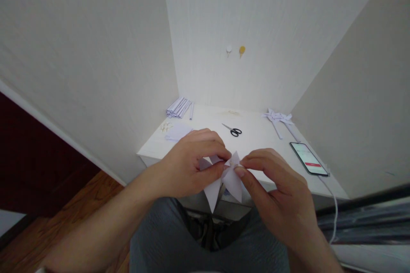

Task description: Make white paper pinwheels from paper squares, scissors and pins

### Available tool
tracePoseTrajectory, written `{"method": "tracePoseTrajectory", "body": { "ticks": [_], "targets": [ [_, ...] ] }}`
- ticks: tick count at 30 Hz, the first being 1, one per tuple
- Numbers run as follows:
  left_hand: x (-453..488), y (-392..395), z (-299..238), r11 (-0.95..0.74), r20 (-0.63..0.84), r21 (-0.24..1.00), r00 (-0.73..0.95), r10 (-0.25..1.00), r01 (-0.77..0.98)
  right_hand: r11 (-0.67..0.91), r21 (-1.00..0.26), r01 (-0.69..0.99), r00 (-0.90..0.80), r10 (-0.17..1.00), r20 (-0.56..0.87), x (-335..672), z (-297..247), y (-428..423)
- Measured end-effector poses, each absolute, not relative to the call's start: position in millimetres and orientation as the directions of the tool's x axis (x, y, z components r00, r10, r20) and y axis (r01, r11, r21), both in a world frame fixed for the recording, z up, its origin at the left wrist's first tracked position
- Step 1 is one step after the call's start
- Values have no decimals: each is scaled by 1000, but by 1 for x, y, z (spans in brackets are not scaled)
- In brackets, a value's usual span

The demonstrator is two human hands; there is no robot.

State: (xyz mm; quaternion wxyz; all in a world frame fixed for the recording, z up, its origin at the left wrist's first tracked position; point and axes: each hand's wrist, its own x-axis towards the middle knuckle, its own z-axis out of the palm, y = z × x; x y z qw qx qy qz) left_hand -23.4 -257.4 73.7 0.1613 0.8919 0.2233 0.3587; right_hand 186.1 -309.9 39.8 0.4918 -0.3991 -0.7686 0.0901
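Note:
Between my two hands, in front of the table's near edge, is a white folded-paper piece (232,181) with several pointed flaps, like a flower or pinwheel. My left hand (198,160) pinches its left side between thumb and fingers. With thumb and forefinger, my right hand (275,183) grips it near the centre, where the flaps meet. Scissors (235,130) with black handles lie on the table beyond my hands, blades half pointing to the back left. Part of the paper's left side is hidden by my left fingers.
The white table (211,119) carries rolled paper sticks (178,107), flat paper sheets (179,131) and small pale pieces (165,126) at left. At right lie finished-looking paper pinwheels on sticks (278,118) and a phone (308,158) with a white cable (335,209). Walls close in three sides.

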Motion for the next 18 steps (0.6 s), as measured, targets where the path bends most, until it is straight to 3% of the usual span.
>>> {"method": "tracePoseTrajectory", "body": {
  "ticks": [18],
  "targets": [
    [-20,-253,66,-853,468,377,721,511,360,636,-540,551,-241,741,626,188,31,-305]
  ]
}}
